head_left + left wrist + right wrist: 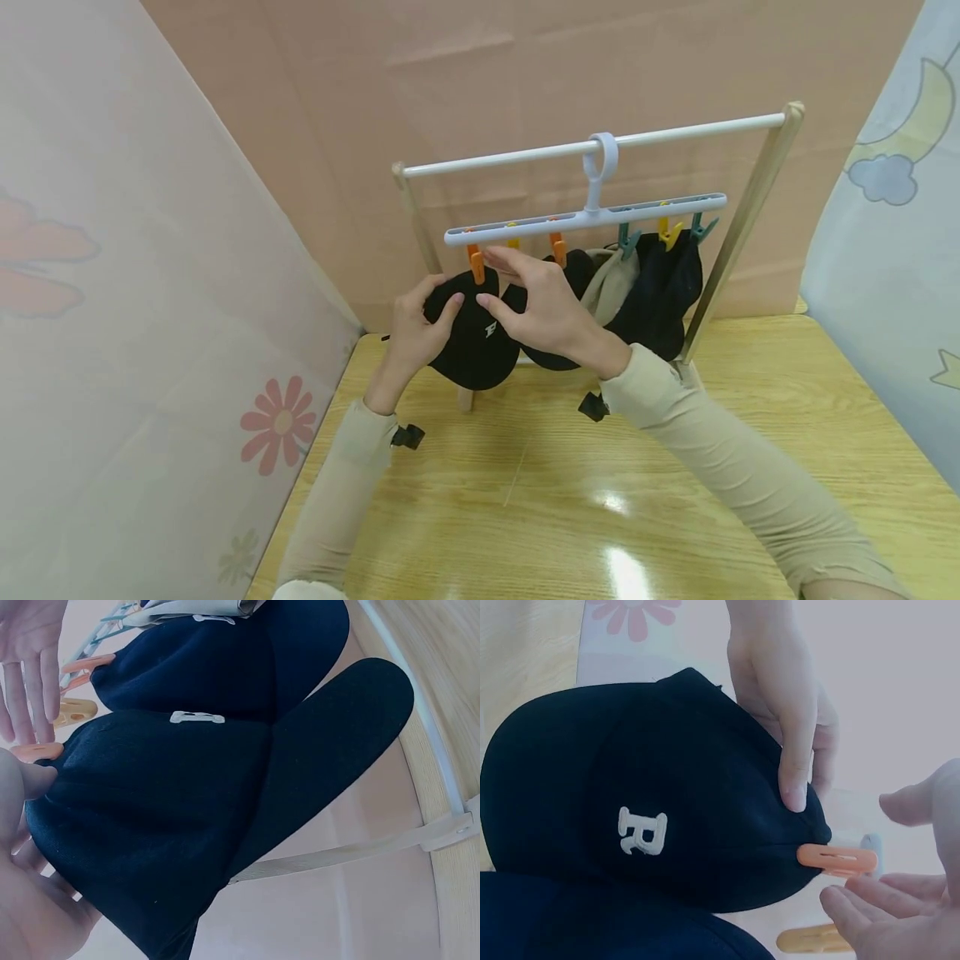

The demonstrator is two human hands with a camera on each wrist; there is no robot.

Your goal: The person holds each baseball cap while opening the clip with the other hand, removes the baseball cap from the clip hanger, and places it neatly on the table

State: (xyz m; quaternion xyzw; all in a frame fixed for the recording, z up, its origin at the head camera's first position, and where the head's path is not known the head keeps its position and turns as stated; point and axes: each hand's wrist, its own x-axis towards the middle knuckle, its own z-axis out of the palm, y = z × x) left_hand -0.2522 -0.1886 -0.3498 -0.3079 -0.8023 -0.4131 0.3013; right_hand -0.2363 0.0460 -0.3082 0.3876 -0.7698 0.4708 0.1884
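A black baseball cap (471,354) with a white letter R (643,831) hangs brim-down from an orange clip (476,265) at the left end of a pale hanger (536,227). My left hand (420,329) pinches the crown's edge near the clip, thumb in front, fingers behind. Beside the clip, my right hand (551,304) is spread, thumb and fingers apart. In the right wrist view the orange clip (838,859) bites the top of the crown, with the right fingertips close by. Another dark cap (195,667) hangs right behind, on its own orange clip.
Farther right on the hanger hang a beige cap (611,283) and a dark cap (660,292), near green and yellow clips. The hanger's ring hooks over a white rail (510,157) between wooden posts (742,233). The stand is on a wood-grain table (465,517).
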